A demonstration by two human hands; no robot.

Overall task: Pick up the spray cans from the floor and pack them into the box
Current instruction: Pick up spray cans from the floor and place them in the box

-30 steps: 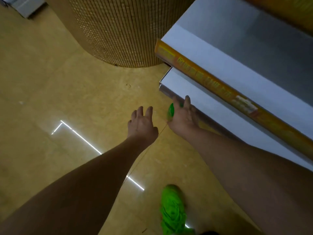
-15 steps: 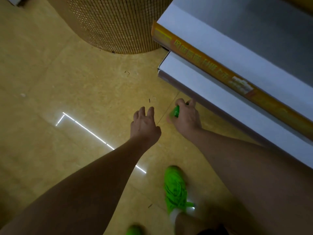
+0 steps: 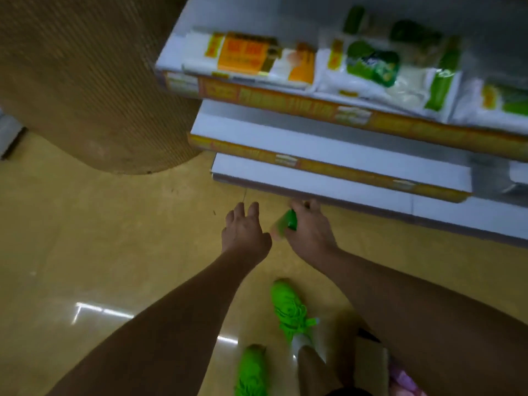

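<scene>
While the pack-up is under way, these lines give the position as the head view shows it.

Can in hand: the right hand (image 3: 310, 232) grips a green-capped spray can with a pale body (image 3: 284, 224), its fingers (image 3: 307, 203) curled round it; the can is tilted, cap toward the shelving, and looks lifted off the glossy yellow-tan floor (image 3: 100, 238), though motion blur makes that uncertain.

Free hand: the left hand (image 3: 245, 232) hovers just beside the can, fingers loosely spread and holding nothing.

Done so far: one can appears picked up; none can be seen packed.

Left to do: carry this can to the box and set it in. No other cans are visible on the floor. A tan cardboard edge (image 3: 371, 364) at the bottom right, behind the right forearm, may be the box, but too little shows to be sure.

Edges: the white bottom shelf (image 3: 328, 184) of the store rack overhangs just beyond the right hand's fingers, so a straight upward lift risks the knuckles meeting its front lip. A large brown ribbed cylinder (image 3: 94, 90) stands on the floor to the far left of the shelf's corner.

Open room: bare floor lies to the left and toward the person; bright green shoes (image 3: 290, 305) stand near, below the hands. Drawing the can back and then up looks the freer path.
</scene>
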